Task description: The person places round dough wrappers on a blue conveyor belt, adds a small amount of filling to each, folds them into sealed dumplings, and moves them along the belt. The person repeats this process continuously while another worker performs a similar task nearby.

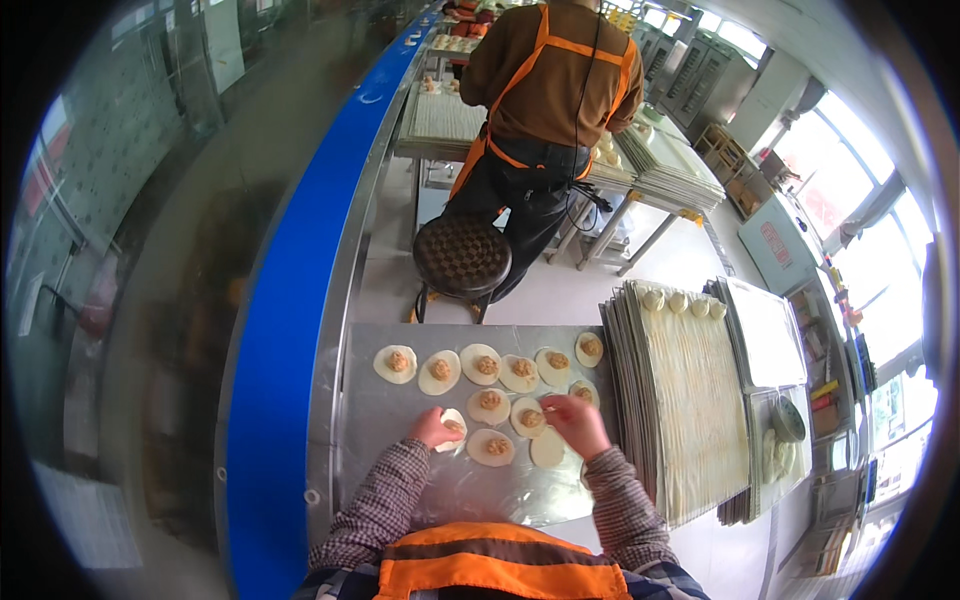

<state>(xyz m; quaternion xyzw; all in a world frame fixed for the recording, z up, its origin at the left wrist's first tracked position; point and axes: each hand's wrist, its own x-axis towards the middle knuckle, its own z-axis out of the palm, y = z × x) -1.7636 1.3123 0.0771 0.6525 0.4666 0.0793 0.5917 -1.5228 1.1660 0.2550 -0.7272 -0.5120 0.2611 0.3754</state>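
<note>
Several round, pale dough wrappers lie in rows on the metal work table (395,500), most with a lump of tan filling in the middle. My left hand (431,429) is closed at the edge of one filled dough wrapper (455,440), its fingers partly covering it. With fingertips pinched together, my right hand (580,425) hovers at the rim of another filled wrapper (528,418); what it holds, if anything, is too small to make out. Just below that hand sits a bare wrapper (547,448) without filling. Another filled wrapper (497,448) lies between my hands.
Along the left runs a blue conveyor belt (275,400). Stacked trays (690,400) with several dough balls (678,302) at the far end stand right of the table. Ahead are a round stool (462,255) and a person in an orange apron (560,80), back turned.
</note>
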